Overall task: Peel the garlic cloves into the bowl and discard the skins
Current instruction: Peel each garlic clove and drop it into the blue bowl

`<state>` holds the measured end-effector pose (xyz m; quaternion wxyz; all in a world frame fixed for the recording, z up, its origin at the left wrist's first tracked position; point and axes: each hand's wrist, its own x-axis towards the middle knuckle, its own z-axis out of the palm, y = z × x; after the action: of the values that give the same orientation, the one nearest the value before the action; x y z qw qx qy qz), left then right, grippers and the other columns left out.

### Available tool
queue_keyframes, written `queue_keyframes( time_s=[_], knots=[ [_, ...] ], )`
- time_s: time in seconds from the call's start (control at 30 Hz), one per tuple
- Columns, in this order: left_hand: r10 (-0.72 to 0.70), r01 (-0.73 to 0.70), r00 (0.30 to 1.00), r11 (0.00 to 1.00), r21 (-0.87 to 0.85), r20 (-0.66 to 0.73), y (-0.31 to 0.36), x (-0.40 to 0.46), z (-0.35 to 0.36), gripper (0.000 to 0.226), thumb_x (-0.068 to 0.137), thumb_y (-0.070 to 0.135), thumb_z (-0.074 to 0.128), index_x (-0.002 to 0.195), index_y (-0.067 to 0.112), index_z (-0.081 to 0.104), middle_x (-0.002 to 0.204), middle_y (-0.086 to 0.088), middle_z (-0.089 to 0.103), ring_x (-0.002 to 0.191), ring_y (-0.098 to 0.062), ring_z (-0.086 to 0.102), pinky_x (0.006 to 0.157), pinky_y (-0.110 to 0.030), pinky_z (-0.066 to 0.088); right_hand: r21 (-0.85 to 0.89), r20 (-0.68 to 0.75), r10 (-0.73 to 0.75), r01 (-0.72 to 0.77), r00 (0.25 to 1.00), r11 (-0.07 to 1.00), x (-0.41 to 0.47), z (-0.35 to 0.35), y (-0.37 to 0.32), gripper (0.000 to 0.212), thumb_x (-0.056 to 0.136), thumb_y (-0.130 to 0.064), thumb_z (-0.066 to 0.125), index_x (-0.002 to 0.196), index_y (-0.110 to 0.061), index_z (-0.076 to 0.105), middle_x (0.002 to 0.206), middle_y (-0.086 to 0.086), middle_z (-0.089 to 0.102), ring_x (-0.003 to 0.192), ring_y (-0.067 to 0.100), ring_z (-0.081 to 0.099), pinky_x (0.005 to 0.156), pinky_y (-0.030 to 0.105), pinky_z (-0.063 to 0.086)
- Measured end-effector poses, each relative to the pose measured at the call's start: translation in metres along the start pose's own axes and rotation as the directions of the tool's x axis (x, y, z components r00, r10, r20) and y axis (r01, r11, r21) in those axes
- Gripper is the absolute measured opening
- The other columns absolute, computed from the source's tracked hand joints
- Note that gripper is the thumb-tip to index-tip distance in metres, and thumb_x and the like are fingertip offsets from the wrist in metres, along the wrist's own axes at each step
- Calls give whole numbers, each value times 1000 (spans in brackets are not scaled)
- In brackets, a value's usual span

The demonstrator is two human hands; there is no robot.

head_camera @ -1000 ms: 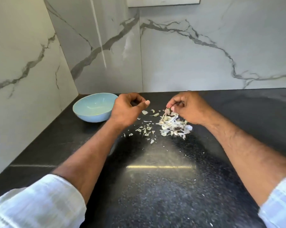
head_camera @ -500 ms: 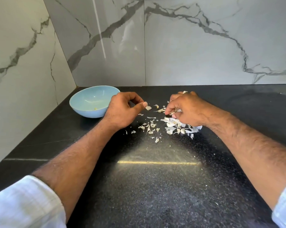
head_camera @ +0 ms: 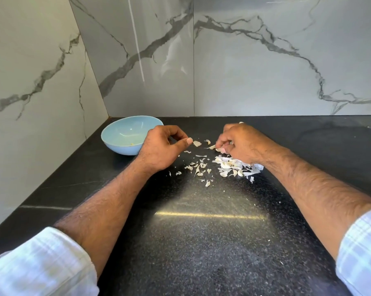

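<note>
Near the worktop's back-left corner, the bowl [head_camera: 124,136] lies beside the curled, empty-looking left hand [head_camera: 161,148], while the right hand [head_camera: 242,144] pinches skins [head_camera: 229,163].

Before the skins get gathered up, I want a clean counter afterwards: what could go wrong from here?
The garlic skins are light flakes scattered across the dark counter; a quick sweep by the right hand, curled at the pile, could scatter them further. Small flecks lie apart near the front and may get missed. The left hand sits close to the blue bowl, so flicked skins might land in it.
</note>
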<state>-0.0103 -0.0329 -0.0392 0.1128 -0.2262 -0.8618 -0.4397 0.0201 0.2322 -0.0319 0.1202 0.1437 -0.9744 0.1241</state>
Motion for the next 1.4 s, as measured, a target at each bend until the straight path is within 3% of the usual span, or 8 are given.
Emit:
queue_keyframes(
  time_s=[0.17,0.33,0.53,0.73,0.87,1.03,1.23,1.4],
  knots=[
    [-9,9,1000,1000,2,25,-1,4,4,16,93,38,82,83,26,78,56,21,62,48,0,49,54,-18,42,-139,-40,-86,80,995,987,3,-2,0,11,99,-27,66,107,-30,72,101,-12,55,97,13,56,99,41,42],
    [-12,12,999,1000,-17,39,-2,5,5,16,94,37,81,82,27,77,56,20,63,49,0,50,59,-21,43,86,-213,-46,65,976,994,-3,-9,-17,6,91,-15,76,95,-18,72,81,-10,73,70,3,69,71,29,63],
    [-55,55,998,998,-5,38,-8,1,-12,13,95,37,80,85,28,78,64,8,72,57,-9,65,66,-29,57,320,-176,45,14,983,947,2,-7,-49,18,83,-14,87,96,-24,80,80,-12,74,70,3,70,67,17,59],
    [-146,146,989,989,7,29,-13,-4,-31,17,99,34,75,88,22,78,66,8,74,54,-6,64,56,-15,47,256,-72,51,-31,996,966,16,4,-95,8,94,-16,78,99,-19,82,96,-8,77,85,7,72,76,22,57],
    [-168,165,980,986,35,109,-15,-4,-32,15,99,35,76,88,25,77,67,5,74,55,-7,65,65,-25,49,165,-59,-4,14,998,986,16,10,-102,8,92,-18,76,94,-23,81,90,-10,76,79,6,68,62,14,47],
    [-162,152,976,985,77,144,-18,2,-40,15,99,32,74,86,24,76,77,4,78,53,-12,66,67,-28,55,302,-75,47,-22,996,953,17,7,-82,9,85,-13,82,81,-20,79,82,-11,76,69,5,68,65,24,56],
    [-121,151,972,979,-140,202,-14,-1,-38,17,88,19,88,102,17,78,87,-5,80,61,-15,67,70,-31,61,681,-68,184,-89,981,727,18,4,-75,11,84,-10,86,89,-8,75,78,10,77,64,14,67,63,29,60],
    [-89,142,976,950,-279,196,-6,-4,-31,19,87,19,89,101,9,79,80,-3,77,64,-15,64,58,-18,50,781,-61,231,-98,971,616,12,4,-66,15,84,-13,86,90,-6,75,79,16,77,70,27,71,70,35,62]
  ],
)
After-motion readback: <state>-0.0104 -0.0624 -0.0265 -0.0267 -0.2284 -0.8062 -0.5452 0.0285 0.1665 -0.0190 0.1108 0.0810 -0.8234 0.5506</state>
